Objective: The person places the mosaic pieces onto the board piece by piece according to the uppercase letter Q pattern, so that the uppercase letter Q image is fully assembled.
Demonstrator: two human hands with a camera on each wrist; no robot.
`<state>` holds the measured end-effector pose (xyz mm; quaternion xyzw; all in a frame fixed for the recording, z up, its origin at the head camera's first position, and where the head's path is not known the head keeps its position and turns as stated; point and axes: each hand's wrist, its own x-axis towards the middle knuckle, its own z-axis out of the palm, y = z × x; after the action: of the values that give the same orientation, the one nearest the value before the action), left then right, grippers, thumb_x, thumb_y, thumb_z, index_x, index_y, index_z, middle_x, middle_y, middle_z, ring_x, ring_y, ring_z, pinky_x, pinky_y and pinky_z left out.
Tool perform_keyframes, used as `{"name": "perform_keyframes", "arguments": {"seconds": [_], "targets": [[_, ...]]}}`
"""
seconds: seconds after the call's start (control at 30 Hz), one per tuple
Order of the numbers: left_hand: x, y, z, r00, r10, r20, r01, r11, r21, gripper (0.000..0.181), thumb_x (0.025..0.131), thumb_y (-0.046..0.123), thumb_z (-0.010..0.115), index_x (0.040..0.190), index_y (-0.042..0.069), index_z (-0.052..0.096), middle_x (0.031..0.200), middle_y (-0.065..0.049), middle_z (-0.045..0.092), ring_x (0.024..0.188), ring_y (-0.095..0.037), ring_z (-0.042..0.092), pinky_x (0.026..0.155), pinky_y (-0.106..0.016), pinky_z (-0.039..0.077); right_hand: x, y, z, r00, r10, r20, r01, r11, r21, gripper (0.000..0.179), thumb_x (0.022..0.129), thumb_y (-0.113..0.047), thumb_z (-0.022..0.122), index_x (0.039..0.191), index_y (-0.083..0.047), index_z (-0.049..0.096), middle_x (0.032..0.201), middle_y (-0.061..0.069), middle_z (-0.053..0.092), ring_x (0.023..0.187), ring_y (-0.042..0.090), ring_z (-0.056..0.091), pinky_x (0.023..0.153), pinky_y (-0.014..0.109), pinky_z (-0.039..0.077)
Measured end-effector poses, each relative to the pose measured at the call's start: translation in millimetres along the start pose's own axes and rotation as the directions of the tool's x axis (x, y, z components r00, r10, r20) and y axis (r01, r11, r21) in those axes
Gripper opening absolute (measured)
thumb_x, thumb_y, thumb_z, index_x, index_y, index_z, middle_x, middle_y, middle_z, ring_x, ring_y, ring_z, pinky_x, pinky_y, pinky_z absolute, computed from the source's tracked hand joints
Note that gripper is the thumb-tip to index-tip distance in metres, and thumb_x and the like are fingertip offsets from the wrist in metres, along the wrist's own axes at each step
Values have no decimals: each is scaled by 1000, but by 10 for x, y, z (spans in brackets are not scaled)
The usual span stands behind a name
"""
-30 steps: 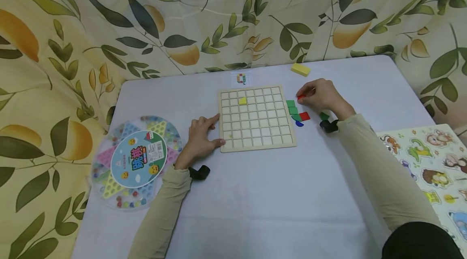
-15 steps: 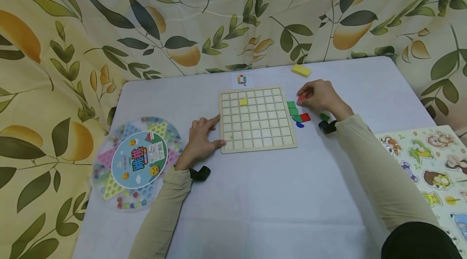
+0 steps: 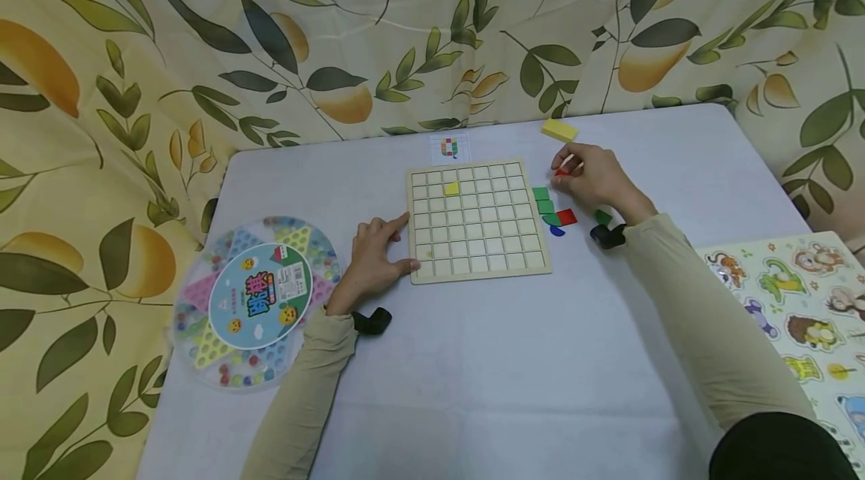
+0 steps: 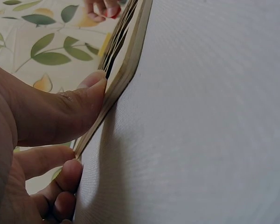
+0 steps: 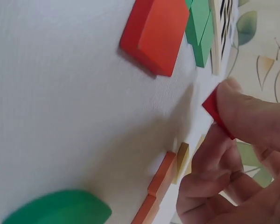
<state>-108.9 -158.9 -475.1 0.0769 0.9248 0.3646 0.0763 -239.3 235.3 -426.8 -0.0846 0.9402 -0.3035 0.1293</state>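
Note:
My right hand (image 3: 595, 176) pinches a small red block (image 5: 216, 112) between thumb and fingers, above the table to the right of the wooden grid board (image 3: 480, 279). My left hand (image 3: 374, 258) rests at the board's left edge. In the left wrist view its thumb (image 4: 70, 112) presses the frame, and the index fingertip is right at the edge. One yellow square tile (image 3: 451, 188) sits in a cell near the board's top. Beside the board's right edge lie green blocks (image 3: 542, 198), another red block (image 3: 566, 216) and a blue rounded piece (image 3: 556, 230).
Behind the board lies a small card (image 3: 449, 148) with a coloured pattern. A yellow block (image 3: 559, 130) is at the back edge. Orange blocks (image 5: 161, 173) and a green piece (image 5: 58, 210) lie near my right hand. A round marble game (image 3: 260, 296) stands left, an animal sticker sheet (image 3: 777, 246) right.
My right hand has lifted slightly, with the red block turned between its fingers. My left hand has stayed at the board's edge.

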Motion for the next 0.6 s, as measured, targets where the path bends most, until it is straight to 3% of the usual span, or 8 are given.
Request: {"name": "perform_keyframes", "arguments": {"seconds": [0.2,0.4,0.6], "targets": [[0,3,1,1000,-3,5,3,1000,-7,89,85,25,88,162,14,45,110,-10,53,100,-27,34,94,-43,26,7,-36,25,999,6,-35,-4,999,45,25,98,-19,76,118,-4,71,118,24,70,107,38,62,86,42,45],[-1,-5,-4,1000,9,-2,-9,1000,-16,89,85,24,88,162,14,46,109,-10,52,100,-27,33,91,-41,25,8,-91,60,996,14,-90,-3,993,117,35,92,-19,85,122,-4,76,115,20,76,96,26,69,79,23,49],[-5,-7,-8,1000,11,-4,-11,999,-30,89,84,23,89,162,15,46,108,-10,52,99,-27,33,91,-41,25,19,-173,82,998,43,-48,-32,979,199,41,93,-18,84,130,-4,74,121,20,76,98,22,72,76,12,49]]}}
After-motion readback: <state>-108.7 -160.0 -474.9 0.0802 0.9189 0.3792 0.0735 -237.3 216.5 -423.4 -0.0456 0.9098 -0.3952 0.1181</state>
